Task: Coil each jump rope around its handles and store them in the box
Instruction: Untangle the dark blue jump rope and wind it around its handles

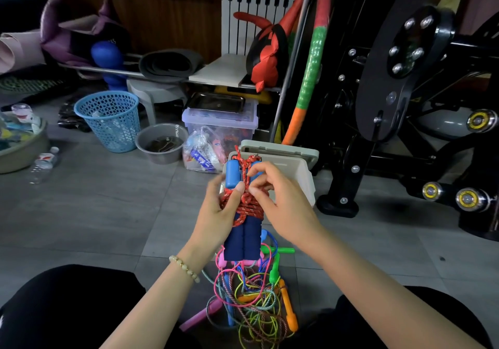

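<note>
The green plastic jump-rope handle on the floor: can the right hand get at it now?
Probably not yet. The right hand pinches the red braided rope wound on the blue handles. Once freed, yes: the green plastic handle lies uncovered just below.

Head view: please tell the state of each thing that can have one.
red rope, wound around blue handles
left hand, holds the wound handles
right hand, pinches the red rope
box, lid open
other ropes, tangled loose on the floor
blue basket, upright

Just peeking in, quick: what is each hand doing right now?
Left hand: grips the blue-handled jump rope, coiled in its red braided cord.
Right hand: pinches that cord.
</note>
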Motion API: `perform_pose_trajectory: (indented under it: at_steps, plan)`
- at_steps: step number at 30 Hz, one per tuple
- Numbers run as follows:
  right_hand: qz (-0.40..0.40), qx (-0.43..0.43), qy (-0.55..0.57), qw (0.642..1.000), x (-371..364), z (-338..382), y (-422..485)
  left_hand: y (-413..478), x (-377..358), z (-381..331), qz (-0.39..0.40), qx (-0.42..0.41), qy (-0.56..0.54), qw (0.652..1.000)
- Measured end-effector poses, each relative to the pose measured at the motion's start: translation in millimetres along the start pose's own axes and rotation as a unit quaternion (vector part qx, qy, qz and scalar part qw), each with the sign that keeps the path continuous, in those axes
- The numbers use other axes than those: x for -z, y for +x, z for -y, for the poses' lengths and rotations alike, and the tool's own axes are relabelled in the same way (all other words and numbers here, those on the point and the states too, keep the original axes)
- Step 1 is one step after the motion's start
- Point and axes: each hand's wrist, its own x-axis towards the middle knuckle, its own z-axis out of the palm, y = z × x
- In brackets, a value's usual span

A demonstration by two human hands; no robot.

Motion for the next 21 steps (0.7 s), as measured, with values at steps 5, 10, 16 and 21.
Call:
perform_pose_trajectory:
  at_steps: [5, 10, 16, 21]
  plan:
    - [-0.047, 0.047, -0.044, 0.997, -8, -9, -9, 4, 2, 12, -0.051, 0.034, -0.001, 0.998]
    - [-0.035, 0.072, -0.155, 0.985, -15, -14, -13, 6, 0, 12, -0.079, 0.03, 0.0, 0.996]
    - [-0.054, 0.031, -0.128, 0.99, -24, -15, -10, 3, -3, 14, -0.081, 0.013, 0.007, 0.997]
    - [-0.042, -0.026, 0.131, 0.99, -31, -7, -15, 12, 2, 15, -0.134, 0.064, -0.039, 0.988]
